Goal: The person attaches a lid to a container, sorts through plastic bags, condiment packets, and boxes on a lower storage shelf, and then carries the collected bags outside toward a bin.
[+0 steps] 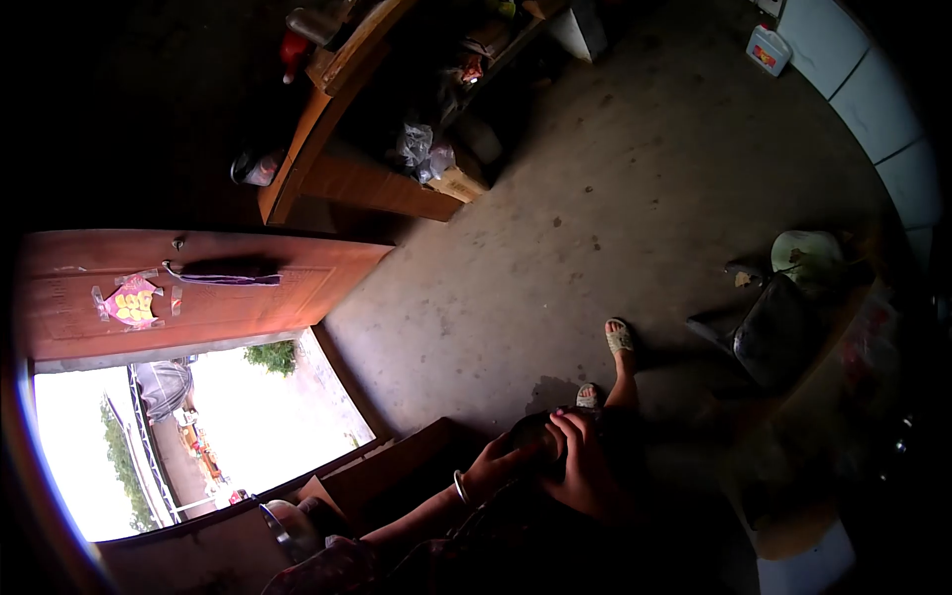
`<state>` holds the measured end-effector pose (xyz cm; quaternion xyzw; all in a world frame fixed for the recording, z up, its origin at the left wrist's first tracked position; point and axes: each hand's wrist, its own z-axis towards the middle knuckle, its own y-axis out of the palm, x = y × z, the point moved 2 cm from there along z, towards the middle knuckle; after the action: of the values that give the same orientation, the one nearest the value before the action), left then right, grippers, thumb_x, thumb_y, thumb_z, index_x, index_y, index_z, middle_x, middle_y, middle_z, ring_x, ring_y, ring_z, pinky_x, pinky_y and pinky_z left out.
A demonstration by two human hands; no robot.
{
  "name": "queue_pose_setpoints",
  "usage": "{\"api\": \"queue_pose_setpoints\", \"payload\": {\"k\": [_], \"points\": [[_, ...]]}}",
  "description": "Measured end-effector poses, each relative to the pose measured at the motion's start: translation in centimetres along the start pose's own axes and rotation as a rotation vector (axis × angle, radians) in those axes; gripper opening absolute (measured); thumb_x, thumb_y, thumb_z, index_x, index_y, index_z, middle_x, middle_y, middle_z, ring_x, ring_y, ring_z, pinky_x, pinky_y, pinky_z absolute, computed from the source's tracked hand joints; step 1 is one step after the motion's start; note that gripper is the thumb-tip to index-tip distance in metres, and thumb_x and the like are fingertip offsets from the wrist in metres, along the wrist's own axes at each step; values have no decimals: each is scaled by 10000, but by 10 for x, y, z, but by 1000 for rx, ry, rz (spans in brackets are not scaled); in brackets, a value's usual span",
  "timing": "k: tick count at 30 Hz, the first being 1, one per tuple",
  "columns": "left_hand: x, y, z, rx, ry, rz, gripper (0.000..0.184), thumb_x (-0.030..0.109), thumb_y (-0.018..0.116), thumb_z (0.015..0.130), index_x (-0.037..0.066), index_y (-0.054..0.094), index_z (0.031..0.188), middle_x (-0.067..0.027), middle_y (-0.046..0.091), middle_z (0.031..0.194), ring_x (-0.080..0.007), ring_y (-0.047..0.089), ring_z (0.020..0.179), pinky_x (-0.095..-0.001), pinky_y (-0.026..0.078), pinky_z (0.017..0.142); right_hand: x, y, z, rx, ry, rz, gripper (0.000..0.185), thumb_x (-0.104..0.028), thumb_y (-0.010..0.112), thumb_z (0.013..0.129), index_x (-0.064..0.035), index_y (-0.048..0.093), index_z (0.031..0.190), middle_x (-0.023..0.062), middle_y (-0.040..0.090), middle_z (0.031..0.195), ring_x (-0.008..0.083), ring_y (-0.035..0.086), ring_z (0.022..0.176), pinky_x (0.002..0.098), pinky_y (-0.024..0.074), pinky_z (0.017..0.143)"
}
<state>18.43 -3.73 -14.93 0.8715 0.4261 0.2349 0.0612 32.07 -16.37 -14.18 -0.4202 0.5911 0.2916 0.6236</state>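
Observation:
My left hand (491,468), with a pale bangle on its wrist, curls its fingers around a dark round object (529,430) at the lower middle. From the other side my right hand (580,464) closes over the same object, its fingers bent across the top. Both hands are close together in front of my body. Deep shadow hides most of the object, so its kind cannot be made out. Just beyond the hands are my feet in sandals (619,335) on the concrete floor (516,288).
A reddish door (213,297) stands ajar at left, beside a bright doorway (248,416). Wooden shelving (367,188) with a cardboard box (459,184) and plastic bags is at the top. A dark stool-like thing (769,332) stands at right. A white jug (768,50) sits by the tiled wall (863,99).

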Motion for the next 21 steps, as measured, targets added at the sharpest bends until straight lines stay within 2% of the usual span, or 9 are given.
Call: {"api": "queue_pose_setpoints", "payload": {"k": [2, 4, 6, 8, 9, 10, 13, 20, 21], "points": [[-11, -4, 16, 21, -8, 34, 391, 142, 581, 936, 7, 472, 1286, -93, 589, 1198, -192, 597, 1063, -330, 512, 898, 20, 5, -4, 19, 63, 29, 851, -113, 797, 650, 0, 332, 1353, 243, 375, 1287, 409, 435, 1189, 454, 376, 1031], [-13, 0, 24, 22, 17, 20, 453, 217, 624, 917, -14, 480, 1279, -86, 606, 1148, -143, 600, 999, -281, 514, 848, 40, 12, -9, 6, 113, 40, 858, -120, 804, 652, 3, 326, 1354, 243, 373, 1285, 408, 438, 1182, 452, 388, 1019], [-15, 0, 35, 51, -20, 19, 452, 220, 622, 918, -13, 482, 1279, -87, 607, 1143, -144, 602, 994, -281, 516, 845, 56, 17, -10, -9, 166, 50, 867, -127, 811, 654, 5, 321, 1356, 243, 371, 1283, 407, 442, 1175, 449, 401, 1007], [-21, -5, 47, 81, -56, 14, 451, 224, 620, 918, -12, 483, 1278, -88, 608, 1138, -145, 604, 989, -280, 519, 842, 69, 19, -9, 55, 135, 105, 883, -170, 823, 663, 6, 310, 1360, 241, 368, 1278, 407, 445, 1164, 443, 419, 986], [-24, -8, 51, 109, -70, 34, 446, 224, 619, 919, -11, 486, 1274, -87, 609, 1134, -144, 606, 985, -282, 520, 836, 76, 22, -10, 41, 144, 75, 911, -234, 833, 659, 8, 304, 1361, 240, 367, 1276, 408, 444, 1163, 449, 412, 985], [-27, -12, 55, 137, -83, 55, 441, 224, 617, 920, -10, 488, 1271, -86, 610, 1129, -144, 607, 980, -285, 522, 829, 82, 22, -10, 36, 142, 81, 911, -234, 833, 659, 8, 304, 1361, 240, 367, 1276, 408, 444, 1163, 449, 412, 985], [-32, -18, 65, 127, -89, 86, 421, 185, 584, 936, 30, 470, 1310, -85, 584, 1200, -172, 584, 1073, -320, 504, 898, 93, 23, -8, 10, 147, 44, 927, -289, 832, 661, 2, 303, 1364, 240, 369, 1273, 413, 440, 1160, 459, 404, 983], [-39, -20, 72, 166, -123, 47, 419, 194, 580, 938, 37, 472, 1311, -75, 585, 1195, -166, 586, 1064, -308, 508, 883, 107, 23, -7, -14, 215, 136, 941, -331, 830, 661, -12, 302, 1372, 240, 370, 1283, 414, 420, 1173, 471, 394, 979], [-44, -23, 74, 137, -75, 97, 415, 194, 580, 938, 39, 475, 1309, -73, 587, 1191, -165, 587, 1058, -307, 511, 877, 109, 22, -7, -19, 218, 131, 942, -337, 829, 662, -12, 301, 1372, 239, 371, 1282, 413, 419, 1175, 471, 394, 979]]}}
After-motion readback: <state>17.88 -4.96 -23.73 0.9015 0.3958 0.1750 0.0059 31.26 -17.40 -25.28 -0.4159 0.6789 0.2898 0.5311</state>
